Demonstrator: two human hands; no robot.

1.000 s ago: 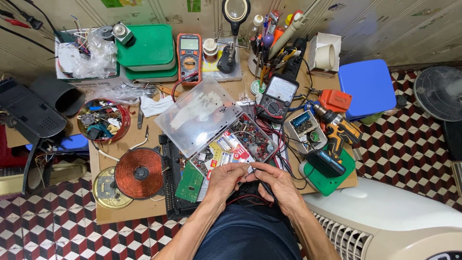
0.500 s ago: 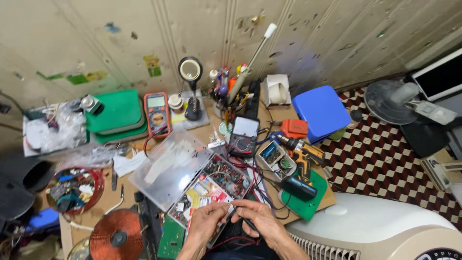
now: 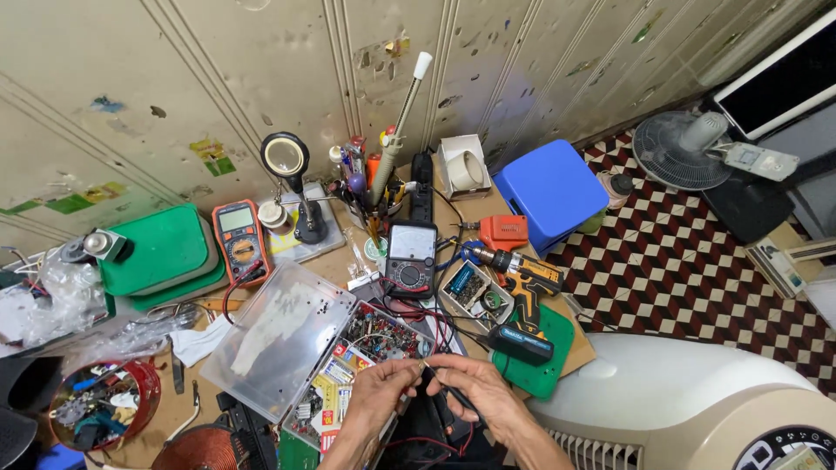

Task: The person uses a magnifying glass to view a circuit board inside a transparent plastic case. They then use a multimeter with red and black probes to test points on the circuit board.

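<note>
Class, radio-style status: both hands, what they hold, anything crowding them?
Left hand and right hand pinch a small part, too small to identify. Open parts box underneath. Red leads crowd close.

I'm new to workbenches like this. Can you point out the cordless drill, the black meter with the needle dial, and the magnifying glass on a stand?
cordless drill [image 3: 520,277]: head view, on its yellow body.
black meter [image 3: 411,258]: head view, on its front face.
magnifying glass [image 3: 284,157]: head view, on the round lens.

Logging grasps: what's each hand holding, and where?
Right hand holds a black probe along its shaft; left hand pinches something tiny at its fingertips, too small to identify.
</note>
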